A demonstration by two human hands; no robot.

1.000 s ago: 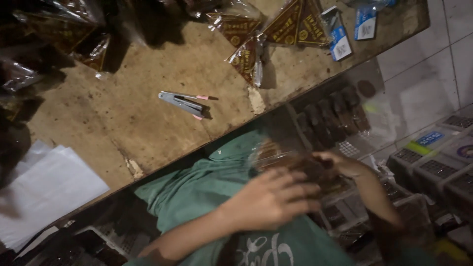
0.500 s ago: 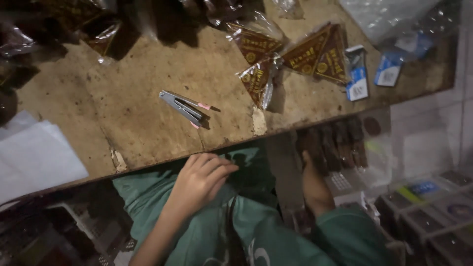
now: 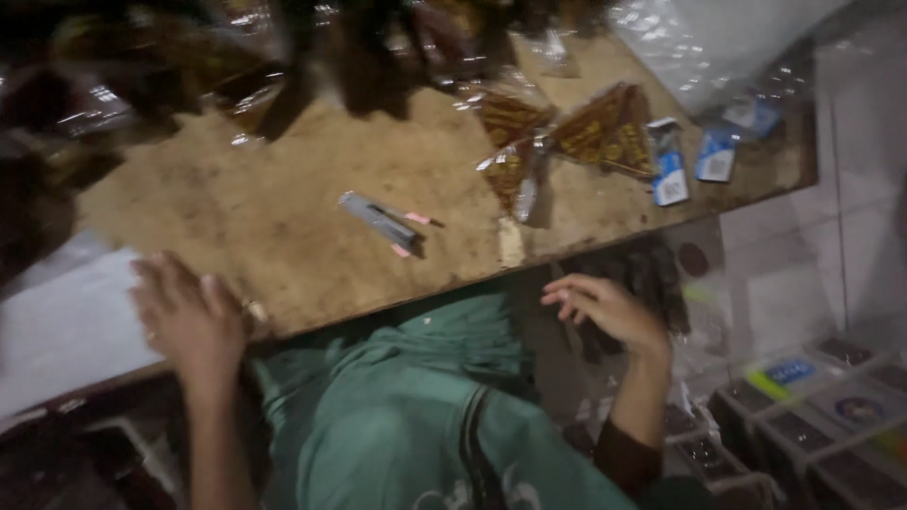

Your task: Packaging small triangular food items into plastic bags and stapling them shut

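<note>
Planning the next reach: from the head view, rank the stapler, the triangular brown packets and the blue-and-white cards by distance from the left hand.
From the left hand:
1. Stapler, mid-table.
2. Triangular brown packets, farther right.
3. Blue-and-white cards, near the table's right end.

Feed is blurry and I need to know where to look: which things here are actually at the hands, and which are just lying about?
At the hands:
- left hand, flat on the wooden counter at its near edge
- right hand, open, held below the counter edge, holding nothing

Lying about:
- stapler mid-counter
- triangular snack packets
- small blue-and-white packs
- white sheet beside the left hand
</note>
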